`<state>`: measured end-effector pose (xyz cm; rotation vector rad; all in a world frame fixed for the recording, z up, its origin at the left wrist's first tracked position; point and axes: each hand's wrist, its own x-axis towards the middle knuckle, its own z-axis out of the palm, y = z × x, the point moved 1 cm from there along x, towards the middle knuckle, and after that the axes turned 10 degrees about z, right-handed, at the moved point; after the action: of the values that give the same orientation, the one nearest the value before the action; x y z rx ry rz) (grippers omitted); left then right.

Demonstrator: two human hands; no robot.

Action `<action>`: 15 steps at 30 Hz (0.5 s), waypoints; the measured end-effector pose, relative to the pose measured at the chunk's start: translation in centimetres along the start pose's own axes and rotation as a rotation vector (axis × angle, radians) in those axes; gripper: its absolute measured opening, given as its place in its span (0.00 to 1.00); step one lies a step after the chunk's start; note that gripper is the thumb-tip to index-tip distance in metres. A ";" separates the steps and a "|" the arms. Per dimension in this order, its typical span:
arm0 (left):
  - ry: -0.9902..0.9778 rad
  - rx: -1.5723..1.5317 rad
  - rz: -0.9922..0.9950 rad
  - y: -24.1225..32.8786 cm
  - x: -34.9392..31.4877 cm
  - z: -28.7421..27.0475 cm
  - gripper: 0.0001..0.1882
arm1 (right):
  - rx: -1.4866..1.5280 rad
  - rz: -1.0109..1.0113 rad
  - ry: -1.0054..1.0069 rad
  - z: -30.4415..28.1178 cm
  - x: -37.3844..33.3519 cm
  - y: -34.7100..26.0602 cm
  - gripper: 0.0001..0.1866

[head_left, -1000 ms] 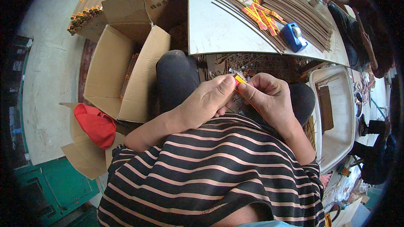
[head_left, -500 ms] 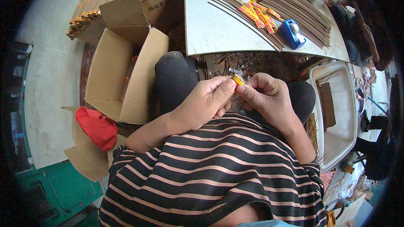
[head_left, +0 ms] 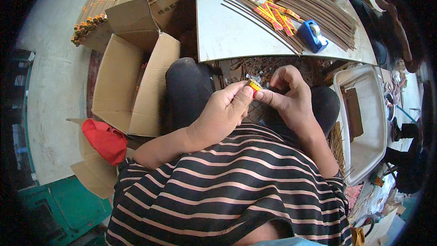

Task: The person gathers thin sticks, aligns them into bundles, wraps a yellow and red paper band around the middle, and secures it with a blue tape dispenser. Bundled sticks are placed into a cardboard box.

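Left hand [head_left: 223, 111]: fingers clamped on a banded bundle [head_left: 254, 85] | Right hand [head_left: 295, 98]: thumb against it, fingers apart | Worktop [head_left: 227, 32] beyond

Your striped top [head_left: 195, 177] is black crossed by pale pink lines, your trousers [head_left: 185, 86] are near-black, and the wrapped bundle [head_left: 255, 86] you hold shows yellow and red. On the white table [head_left: 223, 32], the tape dispenser [head_left: 312, 37] near the front edge is blue, the paper strips [head_left: 276, 17] farther from that edge yellow and red, and the sticks [head_left: 321, 12] toward the right edge brown. Beside you, the carton [head_left: 114, 79] is tan, the cloth [head_left: 104, 142] bright red, the tub [head_left: 369, 150] white.
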<state>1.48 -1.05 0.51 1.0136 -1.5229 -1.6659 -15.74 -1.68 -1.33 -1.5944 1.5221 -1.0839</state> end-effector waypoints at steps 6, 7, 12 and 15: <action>0.055 0.200 0.108 -0.7 0.0 0.6 0.22 | 0.072 0.232 -0.154 -0.2 -1.6 -1.9 0.11; 0.067 0.223 0.118 -0.7 0.0 0.7 0.23 | 0.103 0.286 -0.180 -0.2 -1.8 -2.0 0.11; 0.048 0.256 0.117 -1.1 -0.1 1.2 0.24 | 0.231 0.400 -0.272 -0.1 -2.2 -1.7 0.13; 0.019 0.263 0.144 -1.0 -0.1 1.1 0.24 | 0.368 0.415 -0.337 -0.3 -2.2 -1.6 0.14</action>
<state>0.60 -0.34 -0.41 1.0221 -1.7913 -1.3788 -15.28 0.67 -0.04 -1.0815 1.2630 -0.7616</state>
